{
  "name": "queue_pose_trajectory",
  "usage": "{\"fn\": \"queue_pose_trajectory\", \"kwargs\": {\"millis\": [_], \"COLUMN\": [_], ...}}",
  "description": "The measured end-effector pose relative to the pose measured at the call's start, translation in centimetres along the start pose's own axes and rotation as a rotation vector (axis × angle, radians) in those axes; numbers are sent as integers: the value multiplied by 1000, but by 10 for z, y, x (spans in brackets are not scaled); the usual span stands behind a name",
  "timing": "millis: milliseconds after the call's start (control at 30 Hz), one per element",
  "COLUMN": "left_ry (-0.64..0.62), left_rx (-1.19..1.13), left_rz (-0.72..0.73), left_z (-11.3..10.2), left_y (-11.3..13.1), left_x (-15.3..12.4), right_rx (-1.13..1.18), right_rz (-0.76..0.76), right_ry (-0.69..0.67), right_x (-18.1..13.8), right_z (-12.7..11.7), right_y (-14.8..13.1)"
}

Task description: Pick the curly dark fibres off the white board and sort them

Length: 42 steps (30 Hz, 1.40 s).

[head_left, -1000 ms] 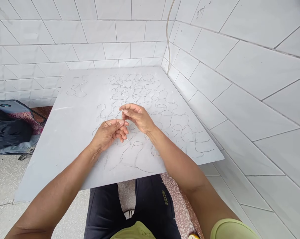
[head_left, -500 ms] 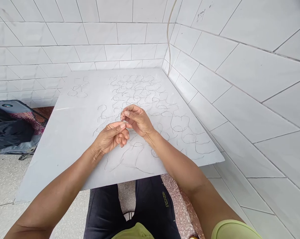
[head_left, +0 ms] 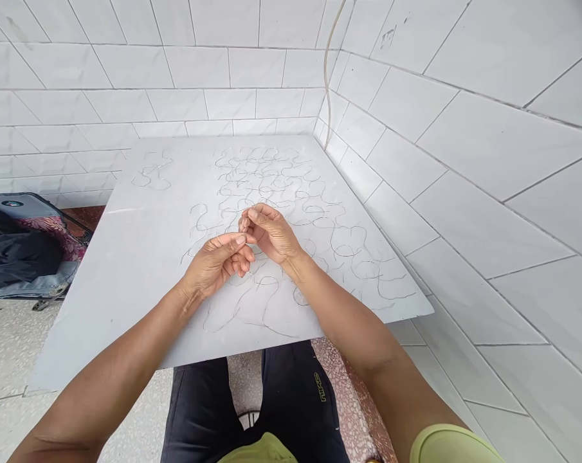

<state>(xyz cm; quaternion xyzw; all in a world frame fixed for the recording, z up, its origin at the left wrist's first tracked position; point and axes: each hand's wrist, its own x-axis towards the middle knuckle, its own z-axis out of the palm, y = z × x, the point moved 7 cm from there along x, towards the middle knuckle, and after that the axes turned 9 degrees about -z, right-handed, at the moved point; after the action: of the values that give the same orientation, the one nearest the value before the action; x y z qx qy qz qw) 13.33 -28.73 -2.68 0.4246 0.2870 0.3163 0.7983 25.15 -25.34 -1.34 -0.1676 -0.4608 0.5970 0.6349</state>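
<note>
My left hand (head_left: 218, 262) and my right hand (head_left: 269, 233) meet above the middle of a grey board (head_left: 141, 257). Both pinch a thin bent wire piece (head_left: 243, 226) between thumb and fingertips, the fingers curled and pressed together. Below and around them, several curly wire pieces (head_left: 281, 186) lie spread over the board's right half. A small separate group of wire pieces (head_left: 152, 172) lies at the far left corner.
White tiled walls (head_left: 464, 128) close in behind and on the right. A cord (head_left: 326, 71) hangs down the corner. A dark bag with clothing (head_left: 20, 247) lies on the floor at the left. My dark trousers (head_left: 295, 399) show under the board's near edge.
Both hands stay joined at the same spot. The fingers have shifted slightly along the wire piece, and the right hand's fingertips have moved a little lower and closer to the left thumb.
</note>
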Motion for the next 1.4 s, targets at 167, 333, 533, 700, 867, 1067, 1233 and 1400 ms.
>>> {"fn": "queue_pose_trajectory", "kwargs": {"millis": [167, 333, 533, 700, 867, 1067, 1233, 1400], "left_ry": [27, 63, 29, -25, -35, 5, 49, 50], "left_rx": [-26, -82, -124, -91, -42, -60, -77, -60], "left_rz": [19, 31, 18, 15, 21, 36, 65, 79], "left_z": [2, -2, -7, -7, -6, -4, -3, -2], "left_y": [-1, 0, 1, 5, 6, 2, 3, 5], "left_x": [-1, -2, -1, -3, -4, -2, -2, -3], "right_rx": [-35, -52, -127, -191, -225, -398, -375, -234], "right_rz": [-8, 13, 20, 5, -14, -131, -97, -25], "right_ry": [-4, -50, -27, 2, 19, 108, 135, 111], "right_x": [0, 0, 0, 1, 0, -1, -1, -1], "right_z": [-1, 0, -2, -4, -3, -4, -5, -4], "right_y": [-1, -1, -1, 2, 2, -8, -4, 2]}}
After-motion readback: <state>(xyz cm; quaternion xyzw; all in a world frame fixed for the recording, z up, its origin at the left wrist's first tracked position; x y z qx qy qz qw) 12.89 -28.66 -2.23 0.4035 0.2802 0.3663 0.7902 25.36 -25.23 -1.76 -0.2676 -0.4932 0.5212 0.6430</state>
